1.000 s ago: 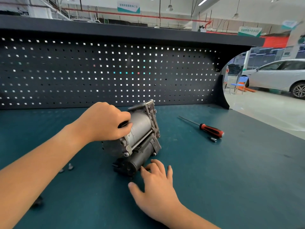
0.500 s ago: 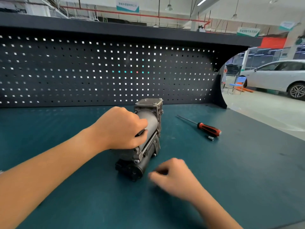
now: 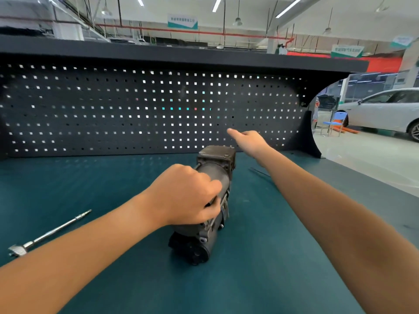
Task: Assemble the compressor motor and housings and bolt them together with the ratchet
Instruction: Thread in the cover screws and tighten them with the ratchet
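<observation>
The grey compressor (image 3: 212, 177) lies lengthwise on the teal bench mat (image 3: 113, 177), its square housing plate at the far end and its dark motor cap toward me. My left hand (image 3: 183, 196) grips the cylindrical motor body from above, fingers curled over it. My right hand (image 3: 249, 140) is stretched out past the far end of the compressor, in the air in front of the pegboard, one finger extended and nothing in it. A long silver ratchet extension (image 3: 49, 232) lies on the mat at the left.
A dark pegboard (image 3: 136, 109) with a shelf above closes the back of the bench. A thin screwdriver shaft (image 3: 260, 172) shows beside my right forearm, its handle hidden. Beyond the bench's right edge are a workshop floor, a blue chair and a white car (image 3: 385, 109).
My right hand has left the mat near the motor cap and reached far forward above the compressor's far end. The left hand has kept its grip, and the compressor now points straight away from me.
</observation>
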